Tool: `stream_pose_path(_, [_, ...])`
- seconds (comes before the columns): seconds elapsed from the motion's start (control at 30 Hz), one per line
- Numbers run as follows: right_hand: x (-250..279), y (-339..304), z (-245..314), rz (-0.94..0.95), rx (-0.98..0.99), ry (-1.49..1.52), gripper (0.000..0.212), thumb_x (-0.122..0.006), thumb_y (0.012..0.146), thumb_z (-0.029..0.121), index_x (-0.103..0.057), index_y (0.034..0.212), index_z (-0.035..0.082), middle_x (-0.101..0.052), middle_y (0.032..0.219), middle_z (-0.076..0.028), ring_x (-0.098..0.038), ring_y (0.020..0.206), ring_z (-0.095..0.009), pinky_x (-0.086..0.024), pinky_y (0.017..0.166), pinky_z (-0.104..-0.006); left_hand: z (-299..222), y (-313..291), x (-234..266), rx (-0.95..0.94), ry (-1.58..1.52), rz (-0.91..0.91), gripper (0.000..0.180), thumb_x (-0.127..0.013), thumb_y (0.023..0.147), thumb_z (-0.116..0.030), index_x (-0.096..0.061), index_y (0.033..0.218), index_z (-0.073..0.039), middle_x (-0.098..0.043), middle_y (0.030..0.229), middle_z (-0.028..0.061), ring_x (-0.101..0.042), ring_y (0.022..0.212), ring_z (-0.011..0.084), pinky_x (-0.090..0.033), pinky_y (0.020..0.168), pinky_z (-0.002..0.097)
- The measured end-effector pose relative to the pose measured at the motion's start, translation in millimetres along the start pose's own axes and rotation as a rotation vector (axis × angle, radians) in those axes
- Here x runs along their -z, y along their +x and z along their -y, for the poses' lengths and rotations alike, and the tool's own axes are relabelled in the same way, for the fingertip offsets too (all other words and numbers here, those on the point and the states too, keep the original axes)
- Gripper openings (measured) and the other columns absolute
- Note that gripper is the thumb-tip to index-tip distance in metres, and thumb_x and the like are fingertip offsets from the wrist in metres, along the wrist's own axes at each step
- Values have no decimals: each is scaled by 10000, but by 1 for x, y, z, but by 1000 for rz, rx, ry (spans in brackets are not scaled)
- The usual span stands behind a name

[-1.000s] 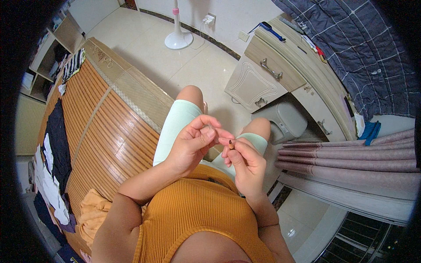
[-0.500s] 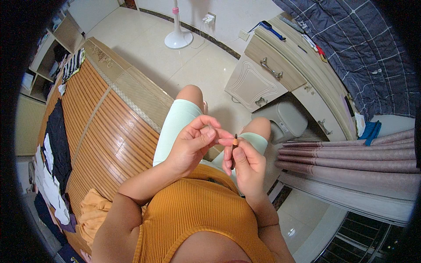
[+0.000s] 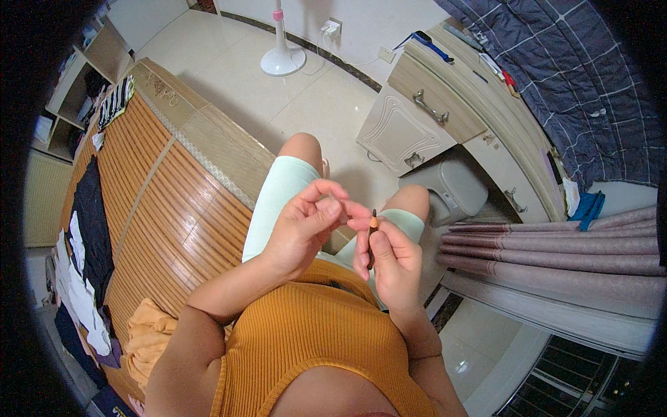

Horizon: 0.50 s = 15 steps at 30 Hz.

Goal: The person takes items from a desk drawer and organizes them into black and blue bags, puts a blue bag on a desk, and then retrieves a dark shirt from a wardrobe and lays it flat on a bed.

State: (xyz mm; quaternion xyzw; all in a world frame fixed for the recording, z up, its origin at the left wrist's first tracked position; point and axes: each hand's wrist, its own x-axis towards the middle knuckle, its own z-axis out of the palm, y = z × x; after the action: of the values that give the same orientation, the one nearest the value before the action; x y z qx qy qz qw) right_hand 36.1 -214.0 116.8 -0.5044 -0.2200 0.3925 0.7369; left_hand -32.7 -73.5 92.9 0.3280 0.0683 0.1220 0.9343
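A short dark pencil (image 3: 373,238) stands nearly upright in my right hand (image 3: 396,267), pinched between thumb and fingers. Its sharpened end points up, with a pale wood cone and a black tip. Just left of it, my left hand (image 3: 306,222) is closed in a pinch, thumb against the index finger. Something small and pale may be between those fingertips, too small to make out. The other fingers of that hand reach toward the pencil's tip. Both hands are above my lap, over the light green shorts (image 3: 281,198).
To my left lies a bed with a slatted bamboo mat (image 3: 167,201), with clothes (image 3: 94,229) along its far side. A desk with drawers (image 3: 434,104) stands ahead right, a grey bin (image 3: 455,191) beneath it. A white fan base (image 3: 283,61) stands on the tiled floor. Curtains (image 3: 542,250) hang at right.
Both hands stay in nearly the same place. The pencil has turned very slightly in my right hand, and the left fingertips have shifted a little.
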Motion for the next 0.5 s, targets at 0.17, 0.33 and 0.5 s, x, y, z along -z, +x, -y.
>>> stream_pose_path(0.17, [1, 2, -3, -1, 120, -398, 237, -416, 951, 84, -567, 1076, -49, -454, 762, -8, -392, 571, -52, -333, 477, -181, -8, 7, -7, -24, -42, -29, 192, -483, 932, -255, -477, 1063, -115, -643, 971, 165, -608, 888, 234, -469, 784, 337])
stream_pose_path(0.33, [3, 2, -9, -19, 196, -487, 226, -450, 935, 72, -567, 1084, -50, -501, 803, -18, -405, 577, -45, -330, 480, -176, -7, 8, -8, 0, -23, 46, 182, -452, 947, -270, -471, 1051, -122, -641, 977, 170, -603, 874, 192, -460, 758, 295])
stream_pose_path(0.5, [2, 1, -12, -43, 199, -525, 208, -473, 914, 35, -566, 1081, -46, -518, 807, -24, -421, 585, -47, -333, 480, -176, -7, 5, -8, -5, -15, 49, 165, -439, 956, -261, -464, 1043, -123, -637, 990, 182, -592, 860, 158, -446, 768, 272])
